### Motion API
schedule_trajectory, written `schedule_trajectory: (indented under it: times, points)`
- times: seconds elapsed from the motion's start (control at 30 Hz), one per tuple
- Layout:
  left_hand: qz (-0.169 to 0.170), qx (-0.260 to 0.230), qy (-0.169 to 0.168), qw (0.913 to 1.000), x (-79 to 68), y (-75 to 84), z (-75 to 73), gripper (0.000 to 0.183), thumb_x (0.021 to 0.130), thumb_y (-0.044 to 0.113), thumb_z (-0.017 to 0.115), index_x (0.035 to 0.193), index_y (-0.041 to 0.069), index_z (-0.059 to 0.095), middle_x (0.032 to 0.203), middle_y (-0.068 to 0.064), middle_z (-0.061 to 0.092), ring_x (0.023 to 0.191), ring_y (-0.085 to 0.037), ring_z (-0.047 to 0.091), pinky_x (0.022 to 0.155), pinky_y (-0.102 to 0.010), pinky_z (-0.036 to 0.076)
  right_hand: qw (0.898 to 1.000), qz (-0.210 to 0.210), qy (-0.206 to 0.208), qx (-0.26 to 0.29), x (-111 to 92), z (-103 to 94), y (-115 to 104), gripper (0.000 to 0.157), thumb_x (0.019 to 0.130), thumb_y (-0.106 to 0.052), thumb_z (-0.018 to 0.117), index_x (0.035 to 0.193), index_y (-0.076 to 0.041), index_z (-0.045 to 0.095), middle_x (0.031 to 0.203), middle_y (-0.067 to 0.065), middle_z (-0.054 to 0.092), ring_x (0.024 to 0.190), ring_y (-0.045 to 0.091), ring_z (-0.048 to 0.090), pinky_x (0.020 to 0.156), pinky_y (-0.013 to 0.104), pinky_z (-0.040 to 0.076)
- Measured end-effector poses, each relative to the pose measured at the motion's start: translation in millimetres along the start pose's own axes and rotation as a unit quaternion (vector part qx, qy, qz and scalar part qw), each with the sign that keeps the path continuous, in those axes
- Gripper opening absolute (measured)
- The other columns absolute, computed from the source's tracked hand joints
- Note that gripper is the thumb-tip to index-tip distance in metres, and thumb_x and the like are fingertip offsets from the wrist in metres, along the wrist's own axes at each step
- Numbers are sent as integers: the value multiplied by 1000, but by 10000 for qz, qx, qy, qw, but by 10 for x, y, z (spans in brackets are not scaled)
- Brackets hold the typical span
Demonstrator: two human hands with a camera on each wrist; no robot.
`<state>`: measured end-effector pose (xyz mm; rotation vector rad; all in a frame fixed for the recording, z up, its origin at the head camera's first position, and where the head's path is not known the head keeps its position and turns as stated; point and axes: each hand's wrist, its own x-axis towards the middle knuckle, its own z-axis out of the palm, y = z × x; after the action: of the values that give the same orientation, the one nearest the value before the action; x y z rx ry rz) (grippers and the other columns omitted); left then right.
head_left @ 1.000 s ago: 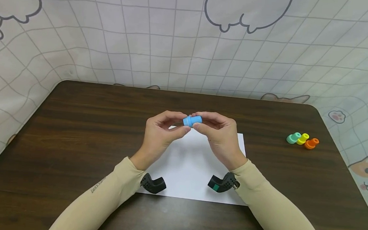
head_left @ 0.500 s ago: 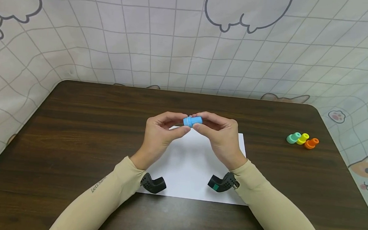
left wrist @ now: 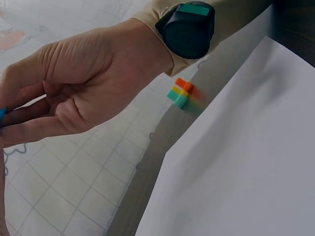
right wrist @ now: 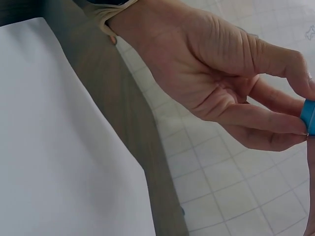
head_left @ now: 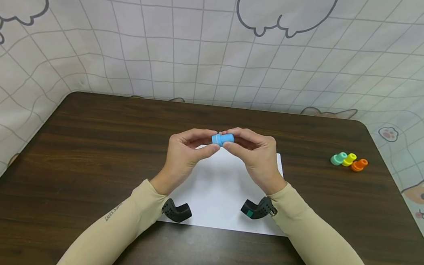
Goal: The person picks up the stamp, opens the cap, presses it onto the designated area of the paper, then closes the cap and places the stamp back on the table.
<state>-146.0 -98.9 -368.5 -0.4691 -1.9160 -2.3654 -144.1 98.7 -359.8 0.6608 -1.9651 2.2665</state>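
A small blue stamp [head_left: 223, 139], with a wide end and a narrower handle, is held lengthwise above the far edge of the white paper [head_left: 217, 193]. My left hand [head_left: 185, 155] pinches the wide end between thumb and fingers. At the narrow end, my right hand [head_left: 256, 157] grips it the same way. A thin seam crosses the wide part. The left wrist view catches my right hand [left wrist: 93, 73] and only a sliver of blue. In the right wrist view my left hand [right wrist: 211, 73] pinches the blue wide end [right wrist: 308, 117] at the frame's edge.
Teal [head_left: 338, 158], yellow [head_left: 349, 159] and orange [head_left: 359, 165] stamps of the same shape stand close together on the right of the dark wooden table [head_left: 86, 161]. A grid-patterned cloth [head_left: 202, 47] hangs behind the table. A black camera sits on each wrist.
Both hands keep their pinch on the blue stamp. The stamp and right hand have shifted very slightly to the right; the other stamps stay put.
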Motion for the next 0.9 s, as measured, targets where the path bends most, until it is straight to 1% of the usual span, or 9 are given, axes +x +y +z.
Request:
schedule_trajectory:
  times: [0.13,0.33,0.47,0.7,0.9]
  points:
    - [-98,-75,-26,9999,1,3,-5,29,82,-7,79,109,4,78,101,10,79,95,-10,74,86,-25,65,10000,-28,-2,-92,1,-4,8,31,88,-2,80,116,7,72,108,-3,77,100,15,75,95,32,64]
    - [-223,-533,-154,9982,6,0,-11,34,84,-9,77,104,18,81,102,6,79,94,-10,75,88,-26,65,9998,-133,-20,-151,8,-5,8,30,88,-1,80,116,8,73,109,-3,77,100,15,74,94,30,64]
    - [-308,-767,-211,9964,9,-5,-19,36,84,-9,77,100,23,81,101,6,80,92,-8,76,88,-25,65,9997,-182,-45,-139,11,1,-6,30,87,0,80,115,8,73,109,-3,78,101,15,74,95,30,64]
    - [-355,-1102,-393,9925,22,-7,-56,24,84,7,85,102,22,81,102,5,79,92,-8,75,90,-26,64,9997,-216,-42,67,24,2,-19,26,87,1,79,113,0,76,109,-1,77,102,16,74,97,31,63]
    - [-399,-1091,-389,9925,17,13,-53,24,84,9,86,103,22,81,104,4,77,93,-8,75,91,-26,64,9997,-213,-3,84,21,-5,-35,26,88,0,79,114,-4,77,109,-1,76,102,16,74,95,31,64]
